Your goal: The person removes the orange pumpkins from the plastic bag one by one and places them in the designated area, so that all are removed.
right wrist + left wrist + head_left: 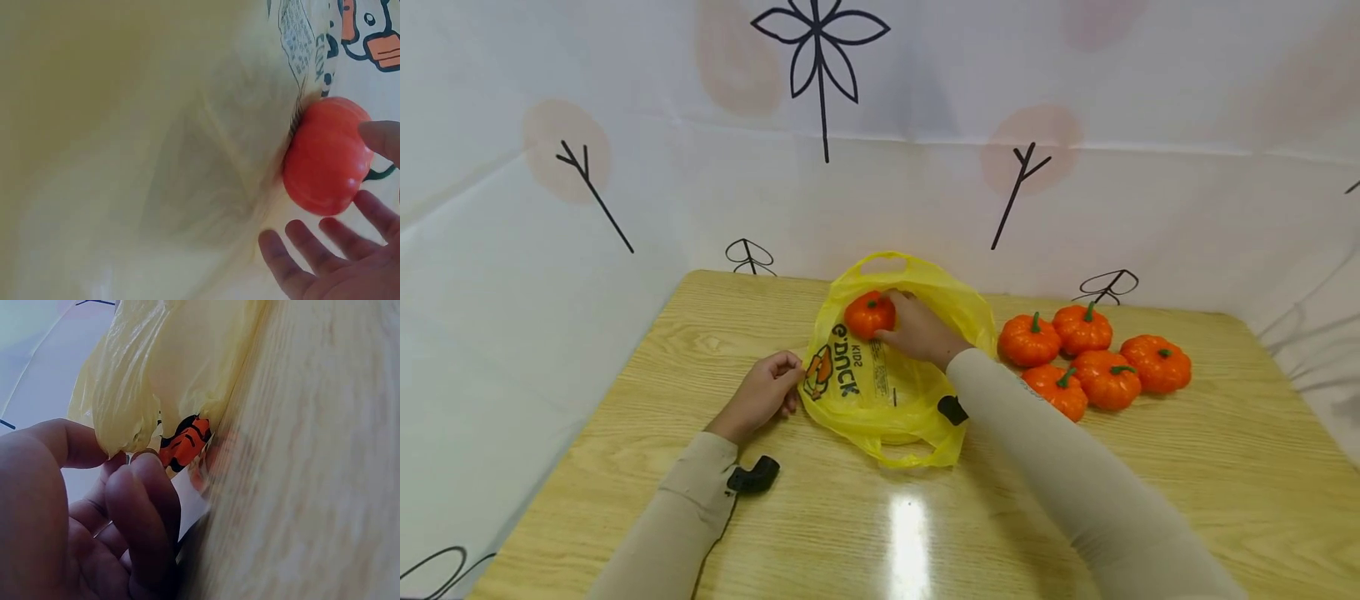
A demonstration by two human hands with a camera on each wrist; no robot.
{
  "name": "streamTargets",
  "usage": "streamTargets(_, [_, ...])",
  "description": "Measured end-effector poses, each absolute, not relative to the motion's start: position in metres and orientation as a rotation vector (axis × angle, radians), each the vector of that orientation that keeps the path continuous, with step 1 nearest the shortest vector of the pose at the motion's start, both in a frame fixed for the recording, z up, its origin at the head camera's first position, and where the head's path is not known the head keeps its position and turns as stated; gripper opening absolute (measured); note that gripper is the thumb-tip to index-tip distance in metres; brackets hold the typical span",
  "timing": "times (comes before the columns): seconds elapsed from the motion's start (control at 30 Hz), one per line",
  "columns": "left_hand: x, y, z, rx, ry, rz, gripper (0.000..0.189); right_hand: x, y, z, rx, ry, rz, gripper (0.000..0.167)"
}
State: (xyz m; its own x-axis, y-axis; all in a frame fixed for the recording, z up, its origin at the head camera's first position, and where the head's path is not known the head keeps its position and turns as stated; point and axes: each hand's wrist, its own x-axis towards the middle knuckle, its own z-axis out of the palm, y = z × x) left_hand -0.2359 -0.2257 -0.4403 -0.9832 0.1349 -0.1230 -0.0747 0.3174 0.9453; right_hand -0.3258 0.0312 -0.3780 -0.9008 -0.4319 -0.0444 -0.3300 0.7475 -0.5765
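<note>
A yellow plastic bag point(925, 385) with a printed duck lies on the table, its mouth spread wide. My left hand point(763, 387) pinches the bag's left rim between thumb and fingertips; in the left wrist view, the bag's thin edge point(128, 406) hangs from those fingers. Inside the bag sits one orange toy pumpkin point(870, 315) with a green stem. My right hand point(917, 329) reaches into the bag at the pumpkin's right side. In the right wrist view its fingers point(306, 256) are spread apart, and the thumb overlaps the pumpkin's edge; whether it touches cannot be told.
Several more orange pumpkins point(1107, 380) stand grouped on the table right of the bag, partly behind my right forearm. The wooden table point(820, 533) ends at a white cloth backdrop point(910, 200) with plant drawings. Black devices point(754, 476) are strapped at my wrists.
</note>
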Motion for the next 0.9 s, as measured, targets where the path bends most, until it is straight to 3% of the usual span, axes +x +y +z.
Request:
streamTargets(0.33, [-0.235,-0.222,-0.442,0.070,2.395,1.705,0.022,-0.318,0.023,-0.385,-0.488,2.753,-1.025,0.058])
streamTargets(0.9, [-0.234,-0.226,-0.438,0.109,2.436,1.681,0.024,-0.282,0.037,-0.374,-0.652,2.767,-1.003,0.048])
